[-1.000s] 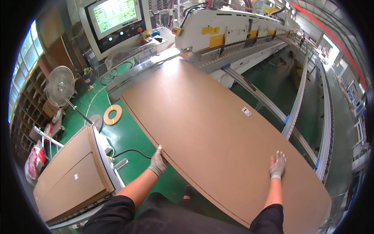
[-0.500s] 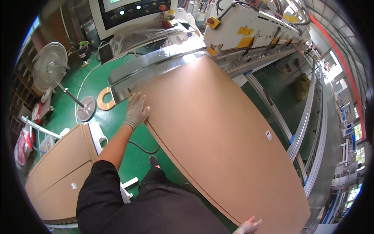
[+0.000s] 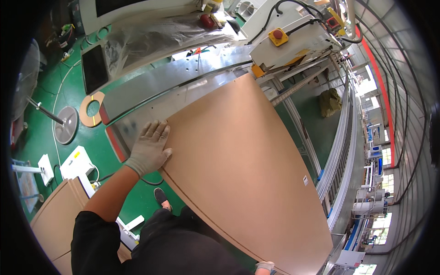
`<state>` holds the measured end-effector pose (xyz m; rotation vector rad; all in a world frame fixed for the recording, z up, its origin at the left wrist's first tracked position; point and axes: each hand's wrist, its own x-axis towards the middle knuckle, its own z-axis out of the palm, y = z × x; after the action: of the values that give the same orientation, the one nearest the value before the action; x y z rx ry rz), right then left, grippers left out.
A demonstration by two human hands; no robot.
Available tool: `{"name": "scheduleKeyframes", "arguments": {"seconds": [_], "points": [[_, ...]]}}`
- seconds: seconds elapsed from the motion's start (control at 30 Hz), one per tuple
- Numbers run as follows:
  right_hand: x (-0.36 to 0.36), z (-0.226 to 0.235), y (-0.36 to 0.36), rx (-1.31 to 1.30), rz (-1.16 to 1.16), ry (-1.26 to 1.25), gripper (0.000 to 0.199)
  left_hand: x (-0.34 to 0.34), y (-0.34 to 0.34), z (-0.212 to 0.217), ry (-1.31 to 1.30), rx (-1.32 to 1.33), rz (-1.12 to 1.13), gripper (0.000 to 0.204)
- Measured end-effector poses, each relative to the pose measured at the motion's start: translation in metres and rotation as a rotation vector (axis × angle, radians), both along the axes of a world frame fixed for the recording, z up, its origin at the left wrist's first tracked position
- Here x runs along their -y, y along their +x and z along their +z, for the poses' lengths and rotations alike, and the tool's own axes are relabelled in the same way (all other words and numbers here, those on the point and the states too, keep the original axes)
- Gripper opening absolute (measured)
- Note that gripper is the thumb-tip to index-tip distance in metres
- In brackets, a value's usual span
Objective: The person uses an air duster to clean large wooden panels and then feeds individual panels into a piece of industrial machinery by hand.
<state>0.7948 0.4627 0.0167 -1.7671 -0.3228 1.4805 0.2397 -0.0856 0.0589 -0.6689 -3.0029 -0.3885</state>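
Note:
A long brown board [image 3: 243,169] with a small white label lies across the metal machine table [image 3: 160,101]. My left hand [image 3: 149,149], in a pale glove, rests against the board's left corner. Its fingers are stretched out and its thumb stands apart on the board's edge. At the lower edge of the view my right hand [image 3: 264,266], also gloved, is closed over the board's near edge. Only part of that hand shows, and its thumb is hidden.
A white machine head [image 3: 293,46] with a red stop button stands at the far end. Metal rails [image 3: 341,156] run along the right. A tape roll [image 3: 91,109] and a fan base [image 3: 66,124] are on the green floor. More brown boards [image 3: 59,215] lie at lower left.
My view has moved closer to the machine table. The board's far end has come further along the table, both hands going with it. My right hand's spread fingers have closed over the edge.

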Motion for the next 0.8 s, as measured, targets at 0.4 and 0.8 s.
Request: {"name": "scheduleKeyframes", "arguments": {"seconds": [0.4, 0.8], "points": [[0.085, 0.012, -0.015, 0.166, -0.093, -0.087, 0.066, 0.063, -0.064, 0.007, -0.026, -0.061, -0.073, 0.068], [0.097, 0.018, -0.062, 0.212, -0.113, -0.169, 0.065, 0.057, -0.085, -0.002, -0.077, -0.001, -0.043, 0.065]]}}
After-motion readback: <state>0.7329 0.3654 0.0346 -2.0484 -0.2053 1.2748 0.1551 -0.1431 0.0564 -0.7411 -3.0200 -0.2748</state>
